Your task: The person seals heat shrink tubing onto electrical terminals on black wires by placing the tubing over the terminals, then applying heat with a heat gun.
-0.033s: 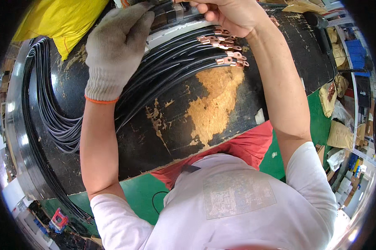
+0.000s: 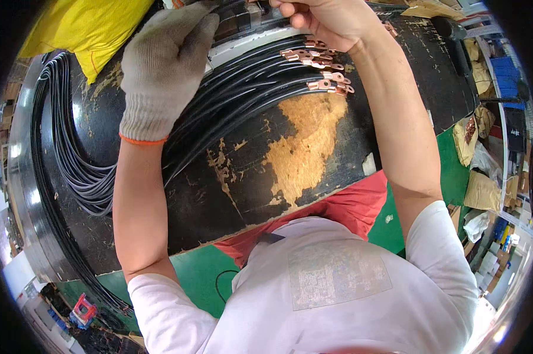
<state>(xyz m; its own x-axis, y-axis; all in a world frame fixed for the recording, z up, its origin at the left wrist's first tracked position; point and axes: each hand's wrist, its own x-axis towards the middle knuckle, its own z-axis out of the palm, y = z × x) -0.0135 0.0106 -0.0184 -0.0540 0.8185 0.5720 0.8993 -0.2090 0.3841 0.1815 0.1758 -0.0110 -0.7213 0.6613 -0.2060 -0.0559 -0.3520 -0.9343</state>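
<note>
My left hand (image 2: 166, 59), in a pale knit glove with an orange cuff edge, is at the top of the view. Its fingers are curled together beside a dark metal fixture (image 2: 240, 20), and whatever they grip is hidden. Bare and bent in from the right, my right hand (image 2: 331, 20) is at the top edge with its fingers curled. Its fingertips are partly cut off, so what they pinch cannot be made out. Just below both hands lies a bundle of black cables (image 2: 237, 91), with copper ring lugs (image 2: 322, 85) on their right ends.
The cables loop round at the left of the worn black table (image 2: 190, 206). A yellow sack (image 2: 95, 35) lies at the upper left. Green floor (image 2: 455, 171) shows past the table's front edge. Bags and boxes crowd the right side, and a red object (image 2: 83, 311) stands lower left.
A copper-coloured bit by my right fingertips at the top edge shows less clearly now. Both hands have otherwise barely moved.
</note>
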